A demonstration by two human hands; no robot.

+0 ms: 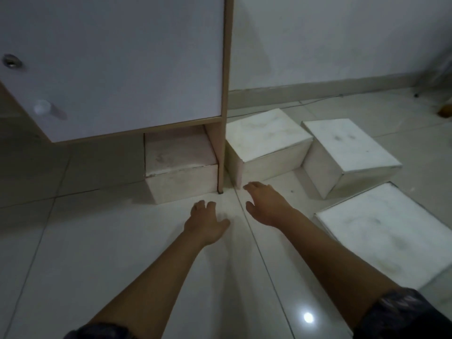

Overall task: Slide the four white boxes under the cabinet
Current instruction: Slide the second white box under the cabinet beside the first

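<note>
One white box (179,167) lies partly under the white cabinet (117,69), against its wooden side panel (221,152). Three more white boxes stand on the floor to the right of that panel: one (264,140) right beside it, one (347,152) further right, and one (389,231) nearest me. My left hand (208,222) hovers with loose fingers just in front of the first box, holding nothing. My right hand (265,205) reaches forward, fingers relaxed, close to the near corner of the box beside the panel, touching nothing that I can tell.
Pale floor tiles (122,253) stretch out in front of the cabinet. A white wall with a skirting board (318,89) runs behind the boxes. A thin cable (325,100) lies along the floor near the wall. Dim objects sit at the far right edge.
</note>
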